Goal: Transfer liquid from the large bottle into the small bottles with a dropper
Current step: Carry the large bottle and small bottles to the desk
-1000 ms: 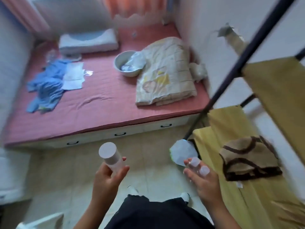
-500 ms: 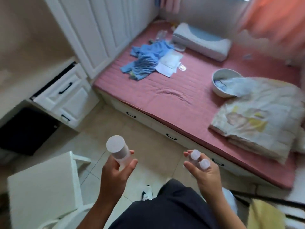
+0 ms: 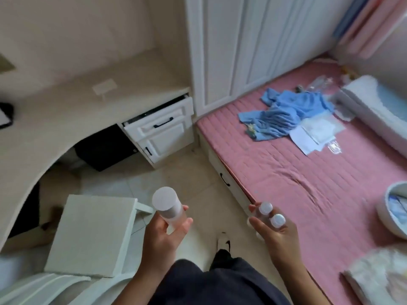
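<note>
My left hand [image 3: 164, 235] grips the large frosted bottle [image 3: 166, 205] upright, its round white cap toward the camera. My right hand [image 3: 278, 233] holds two small bottles [image 3: 272, 214] side by side between fingers and thumb; mostly their white caps show, the bodies hidden by my fingers. Both hands hover in front of my body above the tiled floor. No dropper is visible.
A white chair [image 3: 92, 234] stands at lower left beside a curved beige desk [image 3: 72, 115] with an ajar drawer unit [image 3: 160, 130]. A pink-sheeted bed [image 3: 308, 177] at right carries blue cloth [image 3: 284, 113], papers [image 3: 315, 133], a pillow and a bowl [image 3: 394, 208]. White wardrobe doors [image 3: 253, 40] stand behind.
The view has swung left from the bed and yellow rack to the desk and chair. Both hands keep the same hold on their bottles.
</note>
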